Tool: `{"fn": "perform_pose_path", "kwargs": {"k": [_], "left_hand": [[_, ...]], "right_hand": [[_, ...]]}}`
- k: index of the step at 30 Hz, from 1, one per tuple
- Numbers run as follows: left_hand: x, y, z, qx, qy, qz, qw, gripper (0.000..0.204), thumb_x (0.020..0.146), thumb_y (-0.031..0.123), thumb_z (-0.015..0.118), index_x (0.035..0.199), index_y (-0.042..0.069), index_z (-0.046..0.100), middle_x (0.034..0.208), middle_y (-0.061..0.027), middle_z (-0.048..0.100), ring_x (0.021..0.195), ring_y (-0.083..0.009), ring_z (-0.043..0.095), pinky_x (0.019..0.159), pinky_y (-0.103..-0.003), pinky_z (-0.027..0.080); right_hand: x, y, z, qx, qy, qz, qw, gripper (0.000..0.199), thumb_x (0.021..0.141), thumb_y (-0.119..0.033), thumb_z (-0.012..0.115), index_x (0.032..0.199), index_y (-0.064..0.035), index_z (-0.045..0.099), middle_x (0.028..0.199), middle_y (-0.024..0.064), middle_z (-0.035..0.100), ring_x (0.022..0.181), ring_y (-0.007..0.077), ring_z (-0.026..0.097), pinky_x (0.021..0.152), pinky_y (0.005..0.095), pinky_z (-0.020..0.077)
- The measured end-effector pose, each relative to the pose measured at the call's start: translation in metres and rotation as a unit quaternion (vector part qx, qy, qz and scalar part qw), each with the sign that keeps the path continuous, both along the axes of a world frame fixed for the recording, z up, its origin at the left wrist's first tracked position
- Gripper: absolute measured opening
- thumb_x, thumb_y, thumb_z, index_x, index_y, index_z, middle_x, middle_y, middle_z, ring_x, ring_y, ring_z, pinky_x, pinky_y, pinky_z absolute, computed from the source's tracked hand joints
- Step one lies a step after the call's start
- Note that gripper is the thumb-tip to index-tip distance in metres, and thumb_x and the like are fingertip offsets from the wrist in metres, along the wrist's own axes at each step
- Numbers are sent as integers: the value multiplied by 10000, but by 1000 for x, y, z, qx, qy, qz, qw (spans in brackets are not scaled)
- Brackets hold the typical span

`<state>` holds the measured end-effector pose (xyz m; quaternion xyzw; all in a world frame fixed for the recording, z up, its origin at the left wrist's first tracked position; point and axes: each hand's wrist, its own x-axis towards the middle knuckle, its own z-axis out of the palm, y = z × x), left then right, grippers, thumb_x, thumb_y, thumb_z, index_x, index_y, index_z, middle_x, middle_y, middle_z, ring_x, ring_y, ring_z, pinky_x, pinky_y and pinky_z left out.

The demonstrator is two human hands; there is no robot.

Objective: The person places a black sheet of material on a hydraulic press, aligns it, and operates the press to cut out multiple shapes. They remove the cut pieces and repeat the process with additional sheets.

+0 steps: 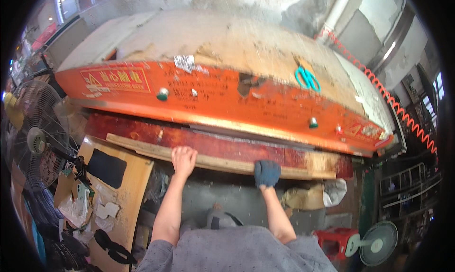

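A long, thin wooden board (222,162) lies along the red bed (142,132) of a big orange machine (227,101). My bare left hand (183,159) presses down on the board near its middle, fingers curled over its near edge. My right hand (267,173), in a dark blue glove, grips the board's near edge a little to the right. Both forearms reach up from the lower edge of the picture.
A dusty top (213,39) covers the machine, with teal scissors (307,78) lying on it. A fan (35,139) stands at left beside a wooden side table (132,186) with a black pad. A red coiled hose (403,115) hangs at right; a small fan (377,243) and red stool (332,239) stand below.
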<state>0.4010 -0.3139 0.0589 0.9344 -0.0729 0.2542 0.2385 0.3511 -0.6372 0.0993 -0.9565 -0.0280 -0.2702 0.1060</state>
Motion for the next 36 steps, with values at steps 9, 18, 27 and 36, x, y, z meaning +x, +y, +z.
{"fn": "perform_pose_path", "kwargs": {"k": [9, 18, 27, 36], "left_hand": [[-23, 11, -5, -17, 69, -55, 996, 164, 864, 265, 611, 883, 132, 706, 918, -38, 634, 990, -249, 554, 999, -413, 337], [-99, 22, 13, 1, 109, -61, 992, 130, 832, 244, 650, 838, 132, 716, 838, -35, 611, 906, -229, 552, 886, -393, 356], [-169, 35, 7, 9, 105, -36, 994, 246, 821, 299, 649, 654, 119, 660, 701, -39, 593, 706, -239, 581, 649, -394, 393], [-255, 44, 5, -1, 95, -48, 994, 182, 770, 263, 695, 668, 132, 620, 741, 14, 593, 685, -217, 576, 610, -374, 411]], "right_hand": [[-18, -7, 8, 1, 188, 14, 982, 279, 822, -359, 550, 888, -152, 725, 892, 123, 690, 861, 318, 645, 786, 445, 491], [-34, -7, 29, 259, 321, -128, 902, 456, 832, -488, 562, 1014, -93, 701, 1077, 161, 670, 1028, 357, 623, 890, 428, 474], [49, 20, 58, 149, 171, -161, 960, 682, 732, -574, 617, 1176, -57, 631, 1156, 183, 635, 1107, 313, 588, 943, 410, 458], [47, 92, 84, 14, 350, -278, 895, 1001, 608, -648, 687, 1413, -137, 384, 1268, 175, 557, 1164, 340, 555, 927, 445, 477]]}}
